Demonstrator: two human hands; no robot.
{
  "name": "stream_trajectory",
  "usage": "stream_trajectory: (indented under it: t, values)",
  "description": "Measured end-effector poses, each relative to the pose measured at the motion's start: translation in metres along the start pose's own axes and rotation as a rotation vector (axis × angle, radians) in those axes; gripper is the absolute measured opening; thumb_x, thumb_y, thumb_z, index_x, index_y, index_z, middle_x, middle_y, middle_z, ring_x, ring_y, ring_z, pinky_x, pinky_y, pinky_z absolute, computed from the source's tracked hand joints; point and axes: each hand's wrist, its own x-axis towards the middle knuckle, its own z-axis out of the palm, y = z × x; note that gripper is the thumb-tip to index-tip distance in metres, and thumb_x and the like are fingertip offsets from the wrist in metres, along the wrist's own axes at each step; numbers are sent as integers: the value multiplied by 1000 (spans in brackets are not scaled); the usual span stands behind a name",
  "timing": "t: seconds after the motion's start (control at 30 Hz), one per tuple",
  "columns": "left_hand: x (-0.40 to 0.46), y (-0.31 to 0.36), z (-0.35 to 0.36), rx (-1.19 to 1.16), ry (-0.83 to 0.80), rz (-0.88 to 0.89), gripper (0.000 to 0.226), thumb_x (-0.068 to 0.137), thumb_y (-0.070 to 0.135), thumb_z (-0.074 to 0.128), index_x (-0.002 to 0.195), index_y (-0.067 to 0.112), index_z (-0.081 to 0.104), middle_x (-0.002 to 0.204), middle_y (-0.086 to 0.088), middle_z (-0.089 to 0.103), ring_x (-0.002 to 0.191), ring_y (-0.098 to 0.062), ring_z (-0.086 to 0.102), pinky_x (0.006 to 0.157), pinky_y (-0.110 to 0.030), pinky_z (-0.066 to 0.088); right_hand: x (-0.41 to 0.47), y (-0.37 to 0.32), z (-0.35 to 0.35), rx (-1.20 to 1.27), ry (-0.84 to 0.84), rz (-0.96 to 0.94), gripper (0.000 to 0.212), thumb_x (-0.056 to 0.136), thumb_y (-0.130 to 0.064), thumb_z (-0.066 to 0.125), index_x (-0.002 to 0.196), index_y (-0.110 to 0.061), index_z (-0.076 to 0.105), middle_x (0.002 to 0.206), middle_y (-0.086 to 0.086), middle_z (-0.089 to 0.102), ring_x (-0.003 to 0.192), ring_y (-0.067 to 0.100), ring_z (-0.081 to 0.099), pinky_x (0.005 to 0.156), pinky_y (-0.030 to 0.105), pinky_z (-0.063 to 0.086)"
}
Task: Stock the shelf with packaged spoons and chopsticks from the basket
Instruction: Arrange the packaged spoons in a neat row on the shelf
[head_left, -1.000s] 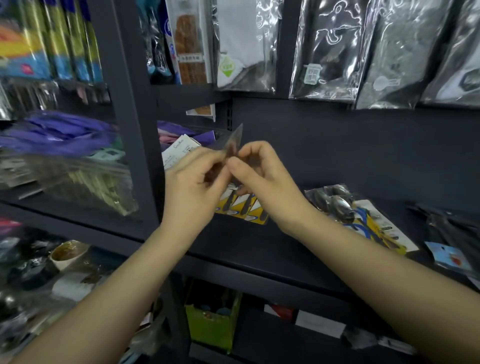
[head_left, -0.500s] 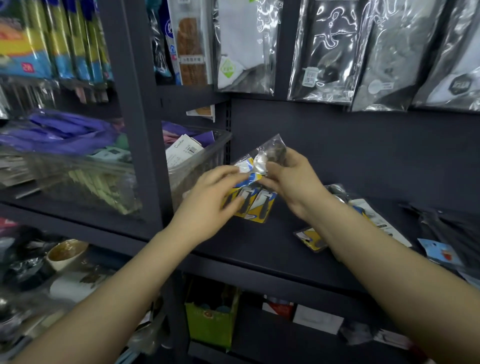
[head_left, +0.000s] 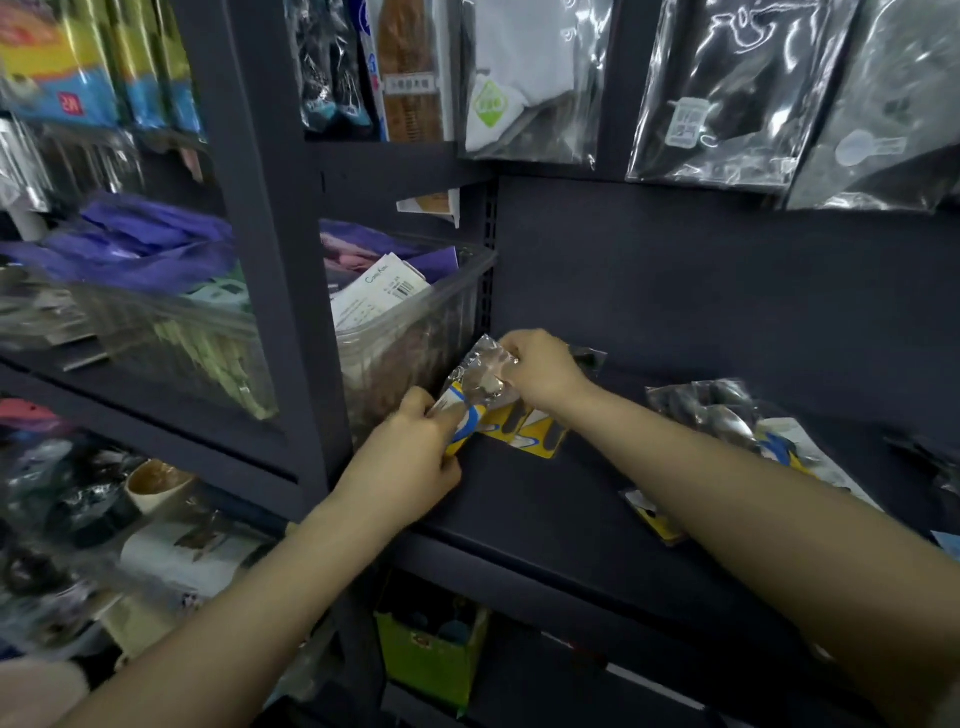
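Observation:
Both hands hold one clear spoon packet (head_left: 475, 389) with a yellow and blue card, low over the left end of the dark shelf (head_left: 561, 499). My left hand (head_left: 410, 457) pinches its lower card end. My right hand (head_left: 540, 371) grips its upper clear end. Under it a yellow-carded packet (head_left: 530, 434) lies flat on the shelf. More spoon packets (head_left: 737, 421) lie to the right, and one small yellow packet (head_left: 652, 514) sits beside my right forearm.
A clear plastic bin (head_left: 415, 332) with paper and purple goods stands just left of the packets. Bagged goods (head_left: 727, 93) hang above from the upper shelf. A dark upright post (head_left: 280, 249) divides off the left bay. A green box (head_left: 431, 654) sits below.
Both hands moved down and toward the shelf's back left with the packet, from chest height to just above the yellow-carded packet beside the bin.

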Motion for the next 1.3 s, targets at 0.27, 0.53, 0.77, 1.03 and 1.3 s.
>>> stream_trajectory:
  t: [0.27,0.53,0.77,1.03,1.3]
  values:
    - [8,-4,8,74,-99,-100,49,86,28,50,134,18,44,126,-13,50,116,-32,46,93,-39,46,14,11,16,-144,-76,-35,24,86,0,53,107,-5,63,111,14,65,97,25,60,77,30,47]
    - [16,-6,13,101,-35,-44,36,89,25,45,123,17,54,124,-13,53,112,-34,50,90,-40,48,-20,22,-33,-8,-263,-140,20,88,-1,56,105,-6,66,110,10,67,96,14,63,84,25,51]
    - [14,15,6,-110,97,212,42,79,31,43,111,14,64,120,-5,59,110,-31,55,91,-42,49,-86,31,-105,-134,-661,-52,37,81,-13,69,117,-20,60,110,-11,62,108,6,58,87,7,43]
    - [1,53,0,-282,167,358,27,85,23,51,104,12,67,114,1,63,104,-19,60,88,-28,48,-123,49,-103,-640,-598,-84,57,79,-28,71,130,-22,48,127,-1,50,120,16,44,101,32,39]
    - [-5,75,-15,-1158,-262,19,24,94,38,39,99,24,59,106,-10,65,91,-17,64,85,-26,51,-119,21,-92,-547,-251,-403,40,85,-20,61,121,-6,51,113,11,53,102,23,52,91,29,41]
